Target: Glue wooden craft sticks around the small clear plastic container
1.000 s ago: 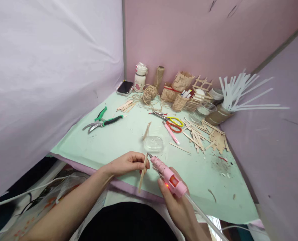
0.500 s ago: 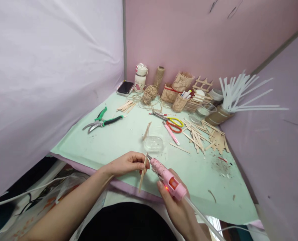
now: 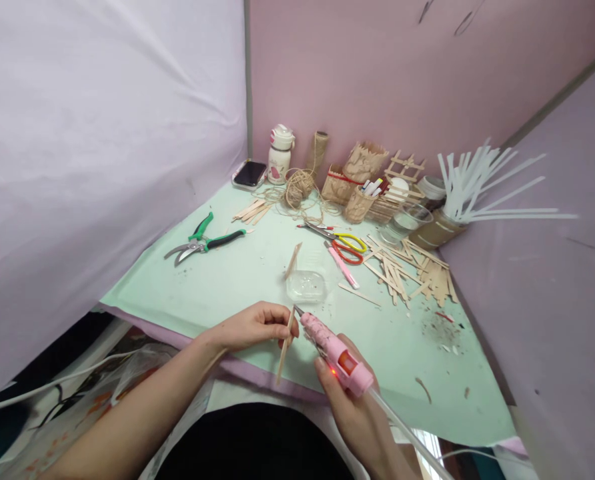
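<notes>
My left hand (image 3: 250,327) pinches a wooden craft stick (image 3: 284,349) near its upper end, the stick slanting down toward me. My right hand (image 3: 355,407) grips a pink glue gun (image 3: 335,352) whose red light glows. The gun's metal nozzle points up-left and sits right at the top of the stick. Both hands hover over the near edge of the pale green table (image 3: 237,280). A clear plastic lid (image 3: 306,286) with another stick leaning on it lies just beyond the nozzle.
Green-handled pruning shears (image 3: 202,243) lie at left. Yellow and red scissors (image 3: 345,245), a pink knife and a heap of craft sticks (image 3: 412,270) lie at right. Twine, woven baskets, a bottle, a phone and a jar of white strips (image 3: 470,193) line the back corner.
Almost nothing differs. The glue gun has shifted very slightly in my right hand, its nozzle staying at the top of the stick. My left hand holds still.
</notes>
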Demonstrator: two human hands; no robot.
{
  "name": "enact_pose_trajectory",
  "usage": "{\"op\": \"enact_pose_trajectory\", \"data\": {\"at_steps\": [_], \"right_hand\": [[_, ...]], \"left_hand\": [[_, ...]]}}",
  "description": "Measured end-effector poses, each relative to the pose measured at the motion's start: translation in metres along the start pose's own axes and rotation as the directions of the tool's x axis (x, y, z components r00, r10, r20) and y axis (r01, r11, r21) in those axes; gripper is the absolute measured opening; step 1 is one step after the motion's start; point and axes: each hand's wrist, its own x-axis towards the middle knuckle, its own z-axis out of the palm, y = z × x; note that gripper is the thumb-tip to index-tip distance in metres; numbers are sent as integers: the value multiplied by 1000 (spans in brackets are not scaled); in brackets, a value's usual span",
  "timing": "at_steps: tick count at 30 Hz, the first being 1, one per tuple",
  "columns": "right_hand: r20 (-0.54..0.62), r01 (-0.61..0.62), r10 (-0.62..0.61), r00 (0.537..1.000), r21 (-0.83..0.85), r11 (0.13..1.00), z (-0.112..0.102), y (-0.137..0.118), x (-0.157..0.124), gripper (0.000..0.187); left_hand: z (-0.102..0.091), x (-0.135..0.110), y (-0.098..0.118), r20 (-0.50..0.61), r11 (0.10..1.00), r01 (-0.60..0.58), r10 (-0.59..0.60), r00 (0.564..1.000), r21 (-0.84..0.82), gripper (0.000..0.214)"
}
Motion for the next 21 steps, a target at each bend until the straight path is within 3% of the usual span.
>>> {"op": "enact_pose_trajectory", "data": {"at_steps": [21], "right_hand": [[-13, -5, 5, 1000, -4, 1000, 0, 0, 0, 21]], "left_hand": [[-1, 0, -3, -12, 999, -5, 4, 1000, -35, 35]]}}
